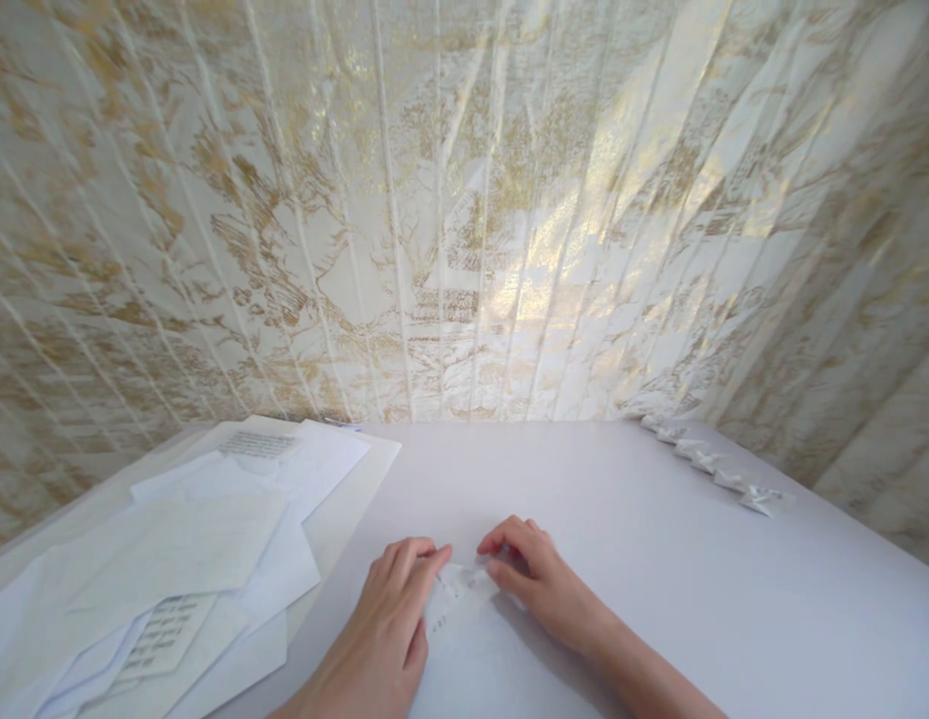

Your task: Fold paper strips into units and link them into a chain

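Observation:
A white sheet of paper (464,639) with small printed marks lies on the table between my hands, its top end apparently folded or creased. My left hand (396,614) rests along the sheet's left side, fingers stretched forward and thumb tucked lower down by the edge. On the other side, my right hand (535,574) is curved over the top right corner. Its thumb tip is at the paper, and a gap shows between thumb and fingers. The lower part of the sheet runs out of view at the bottom.
A loose pile of papers (187,539), some printed, covers the left of the white table (606,479). Along the far right edge stands a row of several small folded paper pieces (704,457). A gold-patterned curtain (405,220) hangs behind the table.

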The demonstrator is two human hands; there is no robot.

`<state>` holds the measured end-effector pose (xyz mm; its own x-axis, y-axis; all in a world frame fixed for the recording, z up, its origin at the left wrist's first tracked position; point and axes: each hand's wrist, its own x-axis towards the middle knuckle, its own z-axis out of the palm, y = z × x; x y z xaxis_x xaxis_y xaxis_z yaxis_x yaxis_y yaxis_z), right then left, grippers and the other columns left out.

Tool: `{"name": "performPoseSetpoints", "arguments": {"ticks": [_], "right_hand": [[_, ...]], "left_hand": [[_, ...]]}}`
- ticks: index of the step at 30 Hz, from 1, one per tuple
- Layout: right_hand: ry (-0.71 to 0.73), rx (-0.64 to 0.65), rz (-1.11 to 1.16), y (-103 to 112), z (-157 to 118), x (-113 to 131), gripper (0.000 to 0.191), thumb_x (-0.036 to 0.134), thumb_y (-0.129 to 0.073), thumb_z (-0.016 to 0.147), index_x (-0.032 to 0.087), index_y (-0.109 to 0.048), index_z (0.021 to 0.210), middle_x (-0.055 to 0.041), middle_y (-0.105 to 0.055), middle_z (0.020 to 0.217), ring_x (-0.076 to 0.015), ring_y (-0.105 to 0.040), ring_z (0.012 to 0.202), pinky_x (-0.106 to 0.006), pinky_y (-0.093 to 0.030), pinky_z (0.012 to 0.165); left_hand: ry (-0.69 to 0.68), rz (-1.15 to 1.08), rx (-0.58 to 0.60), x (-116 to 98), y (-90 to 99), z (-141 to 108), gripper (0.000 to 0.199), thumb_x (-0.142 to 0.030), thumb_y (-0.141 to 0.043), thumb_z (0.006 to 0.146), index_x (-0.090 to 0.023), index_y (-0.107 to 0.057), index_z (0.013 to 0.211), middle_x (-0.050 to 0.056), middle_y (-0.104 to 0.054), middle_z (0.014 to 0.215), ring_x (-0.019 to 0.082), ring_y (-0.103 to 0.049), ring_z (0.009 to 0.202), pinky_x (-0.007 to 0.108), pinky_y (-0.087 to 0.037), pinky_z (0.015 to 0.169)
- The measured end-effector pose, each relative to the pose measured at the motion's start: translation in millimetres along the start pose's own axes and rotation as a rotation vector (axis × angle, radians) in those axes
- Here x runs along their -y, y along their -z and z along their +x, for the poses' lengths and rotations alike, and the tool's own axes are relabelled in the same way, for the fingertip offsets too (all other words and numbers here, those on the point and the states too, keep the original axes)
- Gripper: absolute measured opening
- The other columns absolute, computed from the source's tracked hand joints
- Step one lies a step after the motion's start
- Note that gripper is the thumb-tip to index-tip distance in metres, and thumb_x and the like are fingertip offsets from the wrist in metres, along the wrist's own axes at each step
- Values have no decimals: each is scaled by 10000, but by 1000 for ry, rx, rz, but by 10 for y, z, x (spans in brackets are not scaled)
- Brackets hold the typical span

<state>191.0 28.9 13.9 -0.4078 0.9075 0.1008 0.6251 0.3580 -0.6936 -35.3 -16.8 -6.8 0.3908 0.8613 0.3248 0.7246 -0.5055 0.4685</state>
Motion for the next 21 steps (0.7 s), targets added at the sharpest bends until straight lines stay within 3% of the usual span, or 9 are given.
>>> {"name": "performPoseSetpoints", "arguments": {"ticks": [3, 7, 10, 12, 14, 16, 18, 19, 21], "right_hand": [[27, 24, 127, -42, -21, 66, 262, 422, -730, 802, 232, -638, 958, -15, -629, 972, -221, -525, 953, -375, -389, 917], [56, 59, 393, -51, -26, 109, 524, 693, -654, 752, 216, -656, 968, -38, -614, 946, -233, -520, 918, -358, -402, 842], [80, 106, 620, -111, -43, 158, 588, 744, -587, 769, 200, -652, 982, -24, -596, 871, -194, -520, 809, -311, -413, 744], [55, 124, 713, -191, -66, 232, 545, 673, -690, 725, 193, -631, 977, -11, -597, 841, -179, -522, 776, -285, -415, 702], [19, 120, 748, -264, -87, 317, 444, 538, -769, 700, 190, -601, 919, 2, -594, 806, -170, -527, 754, -268, -417, 679], [5, 46, 700, -286, -90, 363, 242, 383, -704, 784, 193, -562, 829, 13, -574, 757, -159, -521, 728, -266, -414, 681], [83, -104, 502, -242, -75, 330, 62, 189, -587, 819, 199, -532, 791, 6, -567, 773, -161, -521, 747, -275, -411, 715], [168, -185, 356, -203, -63, 285, 106, 97, -537, 784, 201, -519, 786, 1, -561, 787, -163, -516, 749, -278, -404, 714], [343, -249, -13, -122, -46, 170, 239, -13, -480, 699, 201, -518, 797, -14, -563, 814, -174, -491, 745, -289, -375, 694]], "left_hand": [[75, -126, -12, -94, 63, 43, 563, 12, -394, 735, -277, -500, 1207, 35, -537, 1130, 182, -564, 1027, 345, -481, 926], [219, -300, 34, -121, 135, 98, 72, -217, -461, 889, -243, -526, 904, -34, -513, 848, 138, -518, 697, 257, -425, 664], [382, -546, 26, -143, 179, 137, 209, -439, -491, 921, -233, -513, 888, -67, -443, 700, 131, -447, 631, 242, -359, 602], [416, -715, -29, -189, 195, 160, 281, -504, -516, 905, -225, -516, 876, -57, -465, 720, 137, -473, 682, 241, -373, 627], [350, -798, -95, -246, 195, 174, 275, -486, -538, 896, -219, -531, 831, -35, -499, 796, 148, -511, 765, 245, -398, 689], [267, -789, -139, -282, 178, 172, 240, -436, -532, 905, -221, -540, 800, -20, -514, 859, 162, -533, 845, 258, -409, 775], [243, -702, -160, -276, 143, 151, 150, -362, -506, 916, -236, -538, 840, -7, -537, 922, 179, -545, 920, 286, -408, 853], [254, -630, -169, -259, 121, 135, 67, -298, -495, 907, -246, -534, 894, 1, -547, 972, 188, -544, 961, 306, -406, 885], [289, -480, -176, -214, 69, 97, 246, -138, -474, 831, -263, -507, 1040, 20, -547, 1091, 200, -531, 1048, 350, -400, 946]]}}
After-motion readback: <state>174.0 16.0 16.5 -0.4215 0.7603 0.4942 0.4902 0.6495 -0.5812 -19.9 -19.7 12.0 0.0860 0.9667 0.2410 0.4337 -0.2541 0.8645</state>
